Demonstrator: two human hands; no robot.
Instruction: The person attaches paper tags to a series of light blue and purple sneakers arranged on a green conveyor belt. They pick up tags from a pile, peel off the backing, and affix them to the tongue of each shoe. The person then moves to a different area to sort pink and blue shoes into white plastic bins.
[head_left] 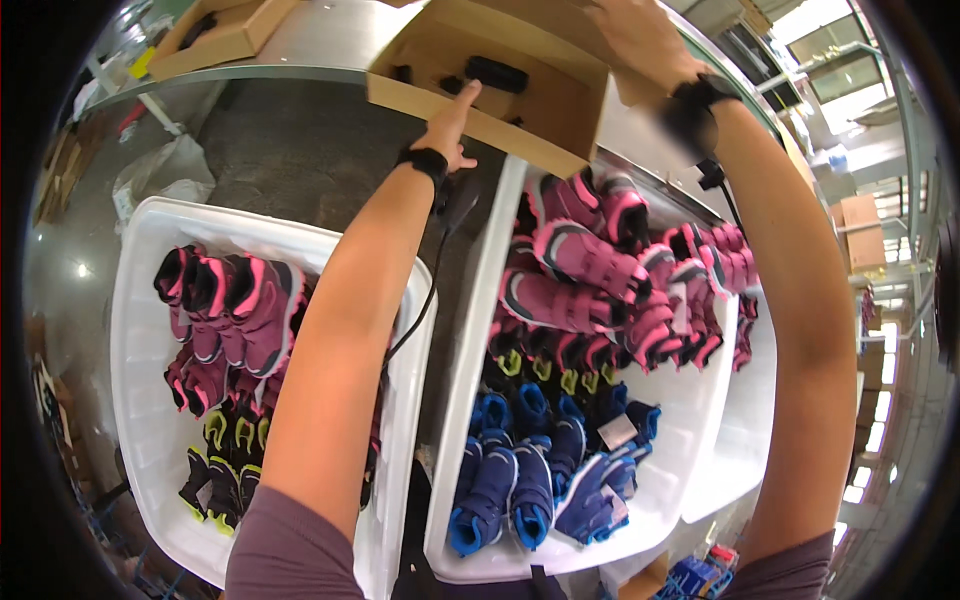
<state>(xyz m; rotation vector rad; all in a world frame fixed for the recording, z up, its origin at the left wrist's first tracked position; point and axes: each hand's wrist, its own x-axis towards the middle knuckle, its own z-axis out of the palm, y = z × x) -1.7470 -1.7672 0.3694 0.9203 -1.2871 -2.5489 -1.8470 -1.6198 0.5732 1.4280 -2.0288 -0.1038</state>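
An open cardboard box sits tilted at the edge of the worktop, at the top of the view. Inside it lie a black cylindrical object and a few smaller dark pieces. My left hand is closed on the box's near wall, one digit reaching over the rim and the others below it outside. At the far right side of the box, my right hand holds its edge or flap; the fingertips are partly cut off by the frame's top. Dark bands circle both wrists.
Below are white plastic tubs on both sides, filled with pink-purple shoes, blue shoes and black-and-lime shoes. Another cardboard box stands on the worktop at left. A black cable hangs between the tubs.
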